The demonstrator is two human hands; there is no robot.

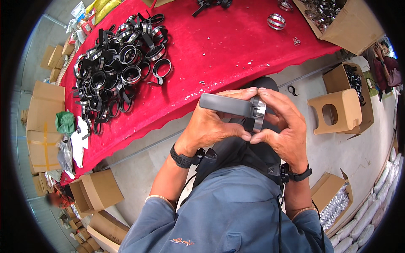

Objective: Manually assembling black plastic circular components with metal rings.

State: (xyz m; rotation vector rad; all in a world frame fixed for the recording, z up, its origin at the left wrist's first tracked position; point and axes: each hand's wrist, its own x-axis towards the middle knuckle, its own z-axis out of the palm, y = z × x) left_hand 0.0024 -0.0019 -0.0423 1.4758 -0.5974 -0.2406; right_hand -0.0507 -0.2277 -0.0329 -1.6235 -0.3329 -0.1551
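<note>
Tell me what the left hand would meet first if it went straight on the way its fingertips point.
Most likely the right hand: the left hand points across to it, at the metal band both hold. Whether the two hands already touch is hard to judge from this view.

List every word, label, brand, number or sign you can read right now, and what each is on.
Shirt: orange script lettering; I don't copy out wording.
Lower-left carton: dark marks, too small and blurred to read.
Yellow bags: any print is too small to read.
Held handle and metal ring: no text that I can make out.
</note>
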